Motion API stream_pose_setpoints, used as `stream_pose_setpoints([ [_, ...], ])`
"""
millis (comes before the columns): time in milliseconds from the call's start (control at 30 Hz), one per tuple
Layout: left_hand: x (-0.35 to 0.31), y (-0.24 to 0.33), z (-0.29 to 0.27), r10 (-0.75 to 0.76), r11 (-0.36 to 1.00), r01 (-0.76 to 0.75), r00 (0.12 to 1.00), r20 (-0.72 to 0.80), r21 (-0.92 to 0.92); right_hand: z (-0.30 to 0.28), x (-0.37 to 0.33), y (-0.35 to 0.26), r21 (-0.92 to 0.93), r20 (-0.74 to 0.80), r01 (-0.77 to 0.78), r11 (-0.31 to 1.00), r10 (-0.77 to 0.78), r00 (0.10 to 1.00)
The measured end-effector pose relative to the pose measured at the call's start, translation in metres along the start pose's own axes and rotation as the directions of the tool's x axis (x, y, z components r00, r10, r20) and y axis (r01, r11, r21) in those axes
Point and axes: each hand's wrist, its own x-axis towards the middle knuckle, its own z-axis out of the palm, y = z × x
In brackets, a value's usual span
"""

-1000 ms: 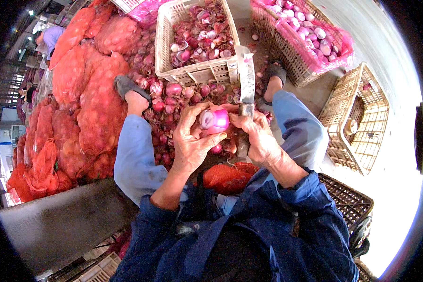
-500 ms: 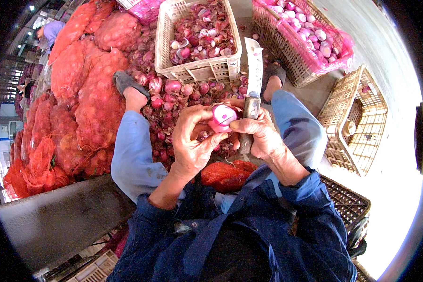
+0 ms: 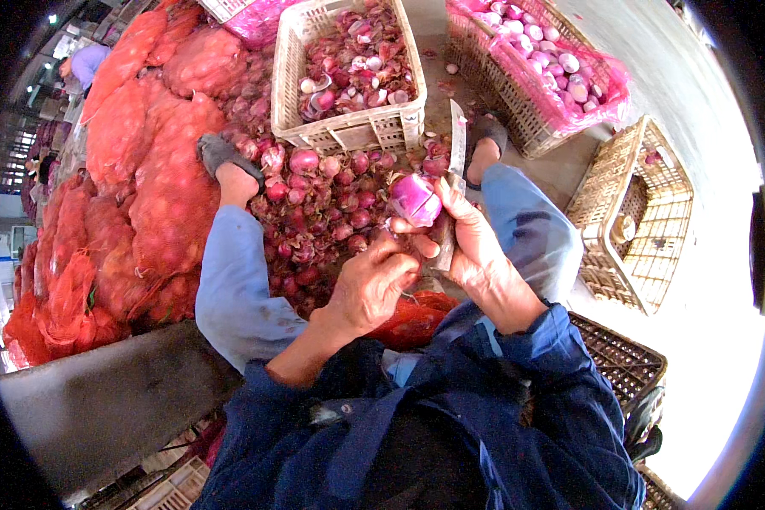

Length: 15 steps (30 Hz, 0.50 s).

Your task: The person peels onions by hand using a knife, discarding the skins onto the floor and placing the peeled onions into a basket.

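My right hand [image 3: 483, 251] is wrapped round the wooden handle of a knife [image 3: 458, 146], whose long pale blade points up and away from me. The same hand's thumb and fingers steady a partly peeled, shiny purple-pink red onion [image 3: 415, 201] beside the handle. Just below the onion, my left hand [image 3: 370, 285] is closed with its fingers curled in. Whatever those fingers may pinch is too small or hidden to make out. Loose unpeeled red onions [image 3: 314, 191] cover the floor between my legs, beneath both hands.
A cream crate [image 3: 348, 134] of onion skins and scraps stands ahead. To its right is a crate lined with pink plastic [image 3: 552, 119], full of peeled onions. Another beige crate [image 3: 633, 217] lies tilted at the right. Red mesh sacks [image 3: 166, 195] are piled left, beside a grey ledge [image 3: 119, 391].
My left hand has come off the onion and dropped down toward me, its fingers curling. The onion has turned, its pale cut end no longer facing up, and stays with my right hand.
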Motion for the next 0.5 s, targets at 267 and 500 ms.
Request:
stream_pose_setpoints([
  [267, 0.012, -0.016, -0.028, -0.056, 0.998, 0.052, 0.934, -0.354, -0.020, 0.013, -0.003, 0.005, -0.046, -0.124, -0.086, 0.995, 0.079, 0.989],
  [500, 0.023, 0.001, -0.013, -0.042, 0.994, 0.072, 0.946, -0.322, 0.082, 0.025, -0.007, 0.031, -0.639, -0.092, 0.264, 0.723, -0.412, 0.907],
])
